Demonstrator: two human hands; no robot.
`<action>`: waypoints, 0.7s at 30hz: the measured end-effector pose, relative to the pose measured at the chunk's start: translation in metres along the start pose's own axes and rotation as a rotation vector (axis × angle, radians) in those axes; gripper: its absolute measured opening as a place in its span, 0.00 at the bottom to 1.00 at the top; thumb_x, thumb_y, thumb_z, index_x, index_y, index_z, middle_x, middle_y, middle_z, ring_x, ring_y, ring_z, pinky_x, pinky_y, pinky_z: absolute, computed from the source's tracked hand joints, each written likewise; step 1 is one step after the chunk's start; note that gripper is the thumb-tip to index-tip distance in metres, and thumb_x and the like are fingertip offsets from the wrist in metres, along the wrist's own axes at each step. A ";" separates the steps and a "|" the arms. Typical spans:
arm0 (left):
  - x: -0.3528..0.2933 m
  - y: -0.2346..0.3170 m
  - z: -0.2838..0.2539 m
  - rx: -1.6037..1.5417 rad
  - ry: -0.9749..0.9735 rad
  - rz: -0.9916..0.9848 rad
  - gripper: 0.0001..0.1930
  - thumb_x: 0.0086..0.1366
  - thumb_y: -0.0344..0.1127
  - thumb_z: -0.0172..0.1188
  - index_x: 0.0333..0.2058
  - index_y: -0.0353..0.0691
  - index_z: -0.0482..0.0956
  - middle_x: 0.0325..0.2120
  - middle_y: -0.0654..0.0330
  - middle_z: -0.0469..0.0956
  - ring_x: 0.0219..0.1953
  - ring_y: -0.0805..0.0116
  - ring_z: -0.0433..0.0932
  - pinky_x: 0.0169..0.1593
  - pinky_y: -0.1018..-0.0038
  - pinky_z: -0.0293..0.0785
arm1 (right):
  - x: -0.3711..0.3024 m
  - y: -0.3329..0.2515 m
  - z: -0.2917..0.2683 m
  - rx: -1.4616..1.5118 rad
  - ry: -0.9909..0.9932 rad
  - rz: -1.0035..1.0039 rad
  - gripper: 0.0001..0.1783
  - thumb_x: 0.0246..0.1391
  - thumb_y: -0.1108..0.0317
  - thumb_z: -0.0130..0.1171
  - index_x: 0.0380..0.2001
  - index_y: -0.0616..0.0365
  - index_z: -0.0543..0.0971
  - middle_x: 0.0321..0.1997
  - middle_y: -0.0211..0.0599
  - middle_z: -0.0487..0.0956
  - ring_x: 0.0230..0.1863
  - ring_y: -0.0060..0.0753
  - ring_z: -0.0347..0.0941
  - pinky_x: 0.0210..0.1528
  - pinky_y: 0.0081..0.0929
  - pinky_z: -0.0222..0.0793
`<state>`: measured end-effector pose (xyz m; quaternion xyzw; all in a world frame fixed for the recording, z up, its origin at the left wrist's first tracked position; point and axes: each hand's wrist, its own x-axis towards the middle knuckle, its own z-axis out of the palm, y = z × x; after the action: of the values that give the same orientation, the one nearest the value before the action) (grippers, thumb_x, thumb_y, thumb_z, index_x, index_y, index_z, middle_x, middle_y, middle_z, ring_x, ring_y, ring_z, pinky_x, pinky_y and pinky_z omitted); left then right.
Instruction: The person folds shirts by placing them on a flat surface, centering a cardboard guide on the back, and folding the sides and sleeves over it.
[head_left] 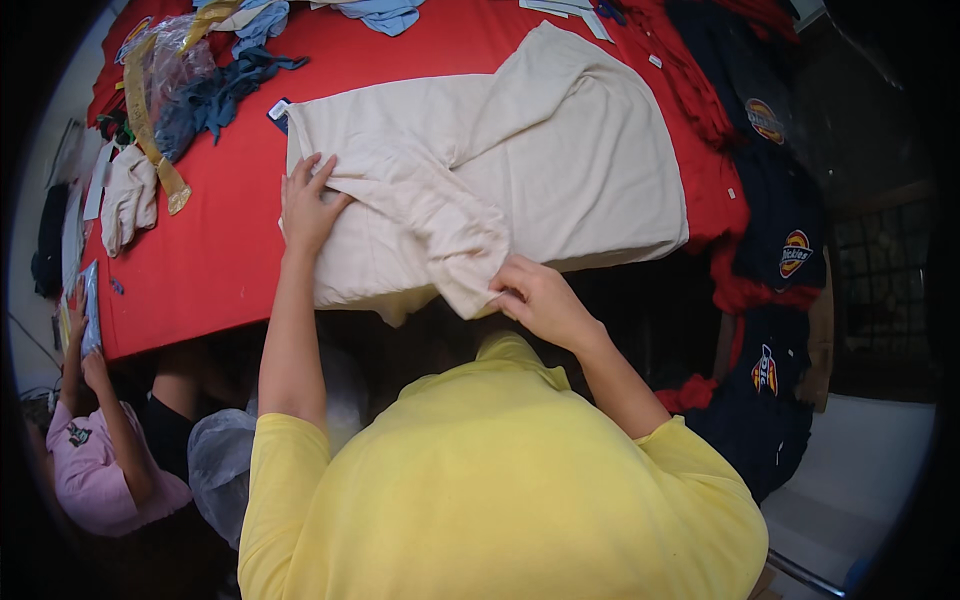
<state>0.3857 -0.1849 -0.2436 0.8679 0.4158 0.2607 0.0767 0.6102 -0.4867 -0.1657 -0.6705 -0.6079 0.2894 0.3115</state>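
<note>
Head view | left hand (306,208) flat, fingers spread on cream cotton garment (560,170) | right hand (540,300) pinching its folded sleeve edge | red tabletop (220,250)

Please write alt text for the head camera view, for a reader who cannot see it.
A person's left hand presses flat on a cream garment spread on a red table, while the right hand pinches its folded sleeve at the near edge.

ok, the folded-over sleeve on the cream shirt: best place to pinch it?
Probably at the cuff end of the sleeve, near the table's front edge, where the right hand pinches it. Come from the person's side: that end lies loose, while the left hand pins the cream shirt flat.
</note>
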 end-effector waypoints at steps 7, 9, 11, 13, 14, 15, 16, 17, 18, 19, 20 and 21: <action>0.001 0.002 -0.004 0.001 -0.012 -0.021 0.31 0.48 0.41 0.67 0.55 0.54 0.75 0.58 0.60 0.67 0.63 0.57 0.61 0.69 0.54 0.48 | 0.004 0.034 -0.027 -0.218 0.262 0.213 0.08 0.54 0.70 0.56 0.36 0.60 0.79 0.36 0.44 0.76 0.38 0.50 0.73 0.42 0.38 0.70; 0.001 0.002 -0.004 -0.005 -0.016 -0.022 0.32 0.48 0.42 0.67 0.55 0.53 0.75 0.58 0.60 0.67 0.64 0.57 0.60 0.69 0.55 0.47 | 0.011 0.039 -0.017 -0.122 0.301 0.216 0.09 0.53 0.69 0.58 0.37 0.60 0.78 0.36 0.44 0.76 0.39 0.50 0.73 0.42 0.39 0.69; 0.002 0.001 -0.004 -0.011 -0.015 -0.018 0.31 0.48 0.41 0.67 0.55 0.54 0.75 0.58 0.60 0.67 0.64 0.57 0.60 0.69 0.55 0.47 | 0.019 0.040 -0.002 -0.145 0.310 0.134 0.10 0.51 0.66 0.60 0.35 0.58 0.77 0.35 0.44 0.75 0.41 0.51 0.72 0.42 0.39 0.69; 0.003 0.005 -0.004 -0.015 -0.026 -0.027 0.31 0.48 0.41 0.67 0.55 0.53 0.75 0.58 0.60 0.67 0.64 0.57 0.60 0.70 0.55 0.47 | 0.023 0.042 0.015 -0.401 0.215 0.025 0.10 0.49 0.66 0.61 0.34 0.57 0.76 0.35 0.43 0.74 0.42 0.52 0.71 0.43 0.39 0.68; 0.004 0.007 -0.006 -0.017 -0.031 -0.031 0.31 0.48 0.41 0.67 0.55 0.53 0.75 0.58 0.59 0.67 0.64 0.57 0.60 0.70 0.55 0.47 | 0.024 0.043 0.019 -0.431 0.200 0.007 0.08 0.47 0.67 0.62 0.29 0.58 0.77 0.34 0.46 0.76 0.41 0.52 0.73 0.41 0.40 0.69; 0.005 0.008 -0.007 -0.018 -0.033 -0.029 0.31 0.48 0.40 0.66 0.55 0.53 0.75 0.58 0.59 0.67 0.64 0.56 0.60 0.70 0.55 0.47 | 0.021 0.045 0.014 -0.386 -0.009 0.066 0.08 0.47 0.65 0.61 0.28 0.58 0.78 0.34 0.47 0.77 0.40 0.52 0.74 0.41 0.41 0.69; 0.004 0.008 -0.008 -0.014 -0.029 -0.034 0.31 0.48 0.40 0.66 0.55 0.53 0.75 0.59 0.59 0.67 0.64 0.56 0.60 0.70 0.55 0.47 | 0.017 0.045 0.001 -0.340 -0.221 0.116 0.10 0.48 0.63 0.61 0.27 0.59 0.79 0.33 0.48 0.78 0.39 0.52 0.75 0.40 0.42 0.69; 0.004 0.009 -0.007 -0.014 -0.025 -0.034 0.31 0.48 0.40 0.66 0.55 0.53 0.75 0.59 0.59 0.67 0.64 0.56 0.60 0.70 0.55 0.47 | 0.015 0.042 -0.013 -0.293 -0.427 0.169 0.12 0.49 0.61 0.61 0.26 0.59 0.80 0.32 0.49 0.79 0.38 0.52 0.75 0.40 0.42 0.69; 0.002 0.007 -0.007 -0.004 -0.024 -0.036 0.31 0.48 0.39 0.66 0.55 0.53 0.75 0.59 0.59 0.67 0.64 0.56 0.60 0.70 0.55 0.47 | 0.017 0.035 -0.028 -0.328 -0.444 0.207 0.14 0.50 0.58 0.60 0.26 0.59 0.81 0.31 0.49 0.79 0.37 0.52 0.76 0.40 0.43 0.70; 0.000 0.003 -0.006 0.001 -0.020 -0.037 0.32 0.48 0.39 0.66 0.56 0.53 0.75 0.59 0.59 0.67 0.65 0.55 0.59 0.70 0.55 0.47 | 0.020 0.022 -0.047 -0.368 -0.458 0.246 0.17 0.50 0.55 0.59 0.26 0.60 0.81 0.30 0.50 0.80 0.37 0.52 0.76 0.40 0.44 0.70; 0.000 0.003 -0.007 0.004 -0.019 -0.036 0.32 0.48 0.39 0.66 0.56 0.53 0.75 0.59 0.59 0.66 0.65 0.55 0.59 0.70 0.55 0.47 | 0.022 0.017 -0.061 -0.406 -0.471 0.290 0.20 0.51 0.52 0.59 0.26 0.60 0.82 0.29 0.50 0.80 0.36 0.53 0.77 0.40 0.45 0.70; 0.000 0.003 -0.007 0.003 -0.020 -0.047 0.32 0.48 0.39 0.67 0.56 0.53 0.75 0.59 0.59 0.66 0.65 0.55 0.59 0.70 0.55 0.47 | 0.033 0.030 -0.075 -0.477 -0.348 0.277 0.27 0.51 0.43 0.57 0.30 0.61 0.83 0.30 0.50 0.80 0.37 0.54 0.76 0.42 0.46 0.70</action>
<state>0.3840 -0.1876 -0.2371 0.8607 0.4355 0.2495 0.0855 0.6900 -0.4610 -0.1416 -0.7413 -0.6059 0.2888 -0.0050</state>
